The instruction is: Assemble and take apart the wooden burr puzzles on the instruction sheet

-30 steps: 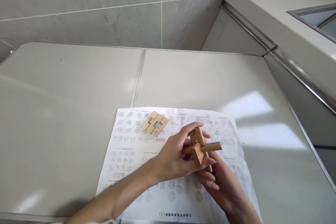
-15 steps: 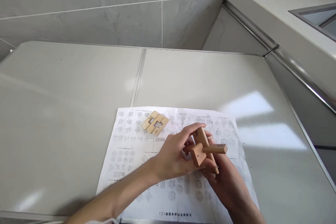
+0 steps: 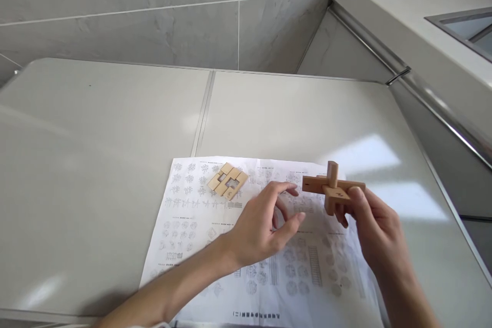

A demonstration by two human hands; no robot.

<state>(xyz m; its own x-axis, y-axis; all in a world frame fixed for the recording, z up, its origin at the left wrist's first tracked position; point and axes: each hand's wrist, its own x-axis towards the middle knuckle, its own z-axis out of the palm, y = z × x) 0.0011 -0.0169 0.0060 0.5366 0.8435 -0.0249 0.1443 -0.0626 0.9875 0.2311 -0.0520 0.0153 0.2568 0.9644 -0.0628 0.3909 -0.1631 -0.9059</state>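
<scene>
In our right hand [image 3: 378,225] we grip a wooden puzzle [image 3: 331,189], thumb pressed on one piece and fingers bent around its near side. The puzzle is held up in front of the far right corner of the paper [image 3: 207,305], one piece pointing upward through the crossed others. Our left hand [image 3: 263,228] is loosely curled, with a wide gap between thumb and fingers; it holds nothing, its fingertips near the puzzle's left end. By the paper's far left corner lie some flat wooden blocks [image 3: 226,182]. The paper itself rests at the near edge of the table [image 3: 115,164].
</scene>
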